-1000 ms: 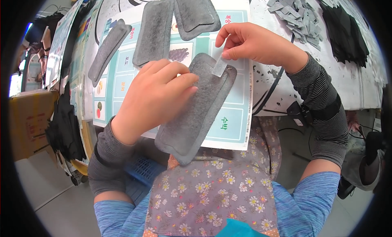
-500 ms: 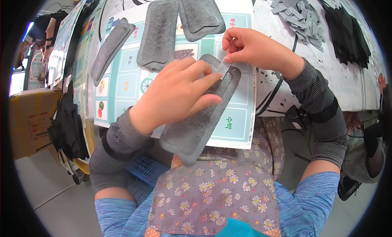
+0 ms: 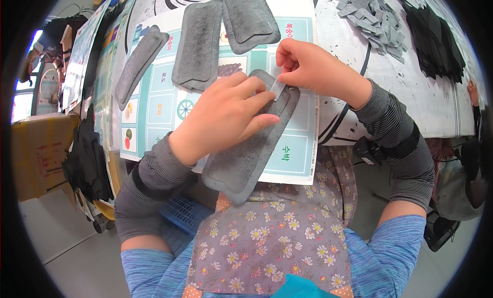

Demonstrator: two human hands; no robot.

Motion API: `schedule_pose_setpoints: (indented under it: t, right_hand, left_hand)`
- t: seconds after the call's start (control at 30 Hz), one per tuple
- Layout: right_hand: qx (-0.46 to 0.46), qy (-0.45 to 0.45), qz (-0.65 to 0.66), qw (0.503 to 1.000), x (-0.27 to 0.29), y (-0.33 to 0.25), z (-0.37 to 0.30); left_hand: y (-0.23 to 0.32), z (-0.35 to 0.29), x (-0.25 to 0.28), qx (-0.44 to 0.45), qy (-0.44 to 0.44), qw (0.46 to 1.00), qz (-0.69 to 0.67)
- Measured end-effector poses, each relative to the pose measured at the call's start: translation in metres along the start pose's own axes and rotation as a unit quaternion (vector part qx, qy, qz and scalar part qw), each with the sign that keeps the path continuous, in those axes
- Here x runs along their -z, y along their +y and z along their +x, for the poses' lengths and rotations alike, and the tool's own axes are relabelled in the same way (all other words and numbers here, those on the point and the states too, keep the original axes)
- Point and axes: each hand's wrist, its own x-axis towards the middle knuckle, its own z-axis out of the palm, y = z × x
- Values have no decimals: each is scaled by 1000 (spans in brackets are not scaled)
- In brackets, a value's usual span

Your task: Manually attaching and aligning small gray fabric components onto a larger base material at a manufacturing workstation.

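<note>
A grey fuzzy pad (image 3: 239, 162) lies slantwise in front of me, its near end overhanging the board's edge. A small pale grey strip (image 3: 278, 89) sits across the pad's far part. My left hand (image 3: 226, 113) lies over the pad, thumb apart, with the index fingertip against the strip. Its other fingertips are partly hidden. My right hand (image 3: 313, 72) is closed in a pinch at the strip's far end, fingers curled. Beyond my left hand are two more grey pads (image 3: 197, 44) (image 3: 250, 18), and a narrower grey piece (image 3: 141, 67) lies to the left.
Under the pads is a printed teal-and-white board (image 3: 295, 169). At the far right lie a heap of small grey strips (image 3: 372, 23) and a stack of black cloth pieces (image 3: 434, 41). More black pieces (image 3: 87, 159) hang at the left near a cardboard box (image 3: 41, 157). A blue basket (image 3: 185, 213) stands below.
My right hand has come slightly down and left, closer to the pad. The strip's far end sits lower against the pad. My left hand keeps nearly the same place.
</note>
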Motion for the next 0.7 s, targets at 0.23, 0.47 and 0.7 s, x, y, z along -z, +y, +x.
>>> schedule_pose_setpoints:
  t: [0.23, 0.47, 0.7]
  right_hand:
    - [25, 22, -97, 995, -6, -3, -2]
    - [103, 117, -230, 961, -2, -2, -9]
    - [-26, 281, -354, 892, 92, 27, -50]
  left_hand:
    - [3, 4, 0, 11, -1, 1000, -10]
    - [13, 3, 9, 36, -42, 998, 18]
    - [37, -44, 55, 105, 50, 986, -116]
